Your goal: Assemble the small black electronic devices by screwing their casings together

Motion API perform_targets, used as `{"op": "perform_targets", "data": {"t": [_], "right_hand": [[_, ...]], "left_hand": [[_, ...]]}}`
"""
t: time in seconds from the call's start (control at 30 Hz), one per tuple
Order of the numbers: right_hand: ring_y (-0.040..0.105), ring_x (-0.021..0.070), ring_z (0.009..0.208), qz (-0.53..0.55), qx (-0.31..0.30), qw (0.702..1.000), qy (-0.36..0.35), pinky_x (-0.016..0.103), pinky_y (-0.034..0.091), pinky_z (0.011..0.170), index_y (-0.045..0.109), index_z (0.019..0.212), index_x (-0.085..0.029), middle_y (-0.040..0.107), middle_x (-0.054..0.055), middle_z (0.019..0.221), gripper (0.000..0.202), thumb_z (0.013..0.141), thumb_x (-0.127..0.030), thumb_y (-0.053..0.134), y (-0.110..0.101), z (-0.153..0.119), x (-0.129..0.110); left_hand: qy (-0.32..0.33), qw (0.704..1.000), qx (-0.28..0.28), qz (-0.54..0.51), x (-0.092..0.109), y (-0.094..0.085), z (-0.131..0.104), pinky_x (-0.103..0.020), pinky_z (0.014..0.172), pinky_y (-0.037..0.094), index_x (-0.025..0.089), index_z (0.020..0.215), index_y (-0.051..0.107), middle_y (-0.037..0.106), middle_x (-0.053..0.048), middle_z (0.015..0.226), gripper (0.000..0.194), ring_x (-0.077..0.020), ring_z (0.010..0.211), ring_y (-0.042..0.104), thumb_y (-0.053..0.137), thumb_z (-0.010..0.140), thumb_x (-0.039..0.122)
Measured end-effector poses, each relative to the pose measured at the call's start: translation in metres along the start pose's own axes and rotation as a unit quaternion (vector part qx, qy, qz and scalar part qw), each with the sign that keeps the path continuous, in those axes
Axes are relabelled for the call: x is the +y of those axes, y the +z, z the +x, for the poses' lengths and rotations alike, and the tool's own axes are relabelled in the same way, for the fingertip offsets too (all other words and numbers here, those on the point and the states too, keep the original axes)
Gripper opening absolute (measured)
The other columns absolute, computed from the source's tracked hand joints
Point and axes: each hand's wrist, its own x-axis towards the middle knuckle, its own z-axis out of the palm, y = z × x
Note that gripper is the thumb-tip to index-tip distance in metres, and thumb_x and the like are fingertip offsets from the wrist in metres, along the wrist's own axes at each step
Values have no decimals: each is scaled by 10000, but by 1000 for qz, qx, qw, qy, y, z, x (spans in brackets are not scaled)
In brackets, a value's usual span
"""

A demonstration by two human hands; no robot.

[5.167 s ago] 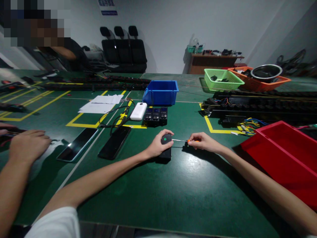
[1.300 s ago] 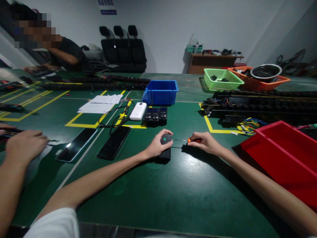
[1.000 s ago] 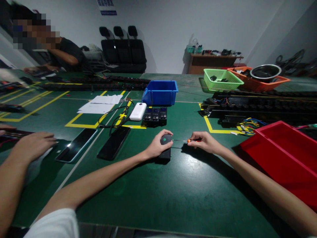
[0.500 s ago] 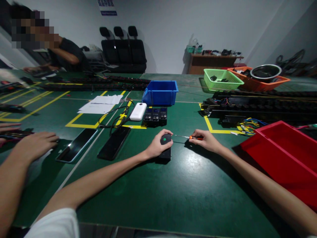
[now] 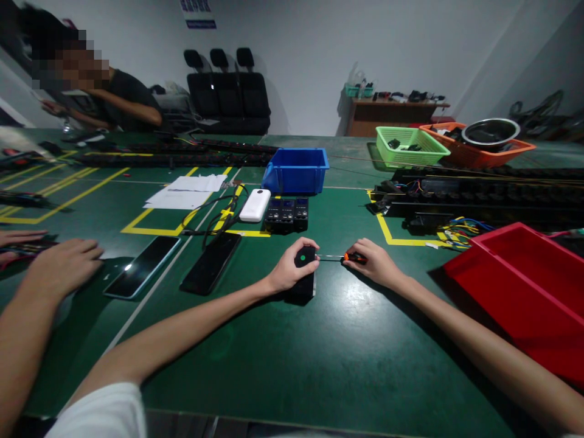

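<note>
My left hand is closed around a small black box with a green dot on top, holding it on the green table. In my right hand is a screwdriver with an orange and black handle. Its thin shaft lies level and points left, with the tip at the right side of the box. Whether the tip sits in a screw is too small to tell. Beyond my left hand stand several similar black boxes in a row.
Left of my hands lie a black phone, a second phone and a white power bank. A blue bin stands behind, a red bin at the right. A co-worker's hand works at far left; another person sits across.
My right hand has moved left with the screwdriver, bringing its tip from just short of the black box to the box's side. My left hand stays on the box.
</note>
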Motion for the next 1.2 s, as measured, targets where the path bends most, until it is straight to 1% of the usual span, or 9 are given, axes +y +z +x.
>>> {"op": "perform_targets", "data": {"t": [0.17,0.37,0.53,0.67,0.9,0.97,1.07,1.13,1.2], "right_hand": [[539,204,823,-19,-10,1000,-6,305,440,702,617,901,-196,608,71,858,178,890,-374,612,0,0,-1],[544,219,852,-31,2,999,-22,325,451,726,622,918,-202,613,84,890,141,888,-338,604,1,-1,-2],[545,226,859,-56,0,998,-25,334,453,736,624,933,-202,612,88,901,137,884,-328,601,2,-2,-3],[544,231,856,-72,5,997,-32,340,448,738,630,941,-201,613,95,904,138,882,-322,600,3,-2,-3],[537,242,853,-104,4,994,-37,358,435,748,636,966,-186,629,106,911,174,889,-333,586,3,-1,-6],[541,249,871,-105,14,993,-43,369,430,758,637,987,-182,642,116,938,180,897,-323,573,2,-2,-7],[553,255,906,-97,48,992,-59,383,425,771,637,1030,-190,660,125,993,177,913,-284,544,3,-3,-9],[562,254,916,-86,65,991,-79,388,428,776,629,1083,-197,668,124,1022,202,919,-262,531,5,-6,-11],[571,249,922,-74,63,989,-109,390,436,783,604,1169,-198,671,124,1058,265,922,-253,525,7,-8,-14]], "left_hand": [[-8,1000,-8,-19,0,-1,-1,-296,816,494,194,1091,518,631,-43,990,346,-182,923,642,659,822,361],[33,999,25,-24,-1,2,-2,-327,888,486,205,1062,530,582,-47,1057,309,-183,946,647,660,825,355],[87,995,37,23,-1,3,-4,-380,964,459,208,1068,558,541,-62,1110,297,-187,964,629,664,815,324],[119,990,34,63,1,4,-5,-410,983,445,209,1075,576,554,-76,1106,307,-212,1011,596,669,798,303],[159,980,35,117,7,3,-4,-407,989,434,208,1074,587,564,-78,1091,284,-219,1077,547,647,804,270],[164,978,36,125,7,3,-5,-408,982,437,208,1070,589,566,-79,1093,282,-220,1076,549,648,799,264],[166,975,37,140,7,4,-6,-427,983,435,213,1063,596,581,-81,1098,293,-229,1077,552,660,782,268],[168,974,40,149,7,4,-6,-440,990,427,215,1063,601,593,-83,1099,302,-236,1081,553,666,773,269],[173,971,45,158,7,4,-6,-446,992,421,218,1067,604,605,-83,1101,310,-241,1087,553,671,769,271]]}}
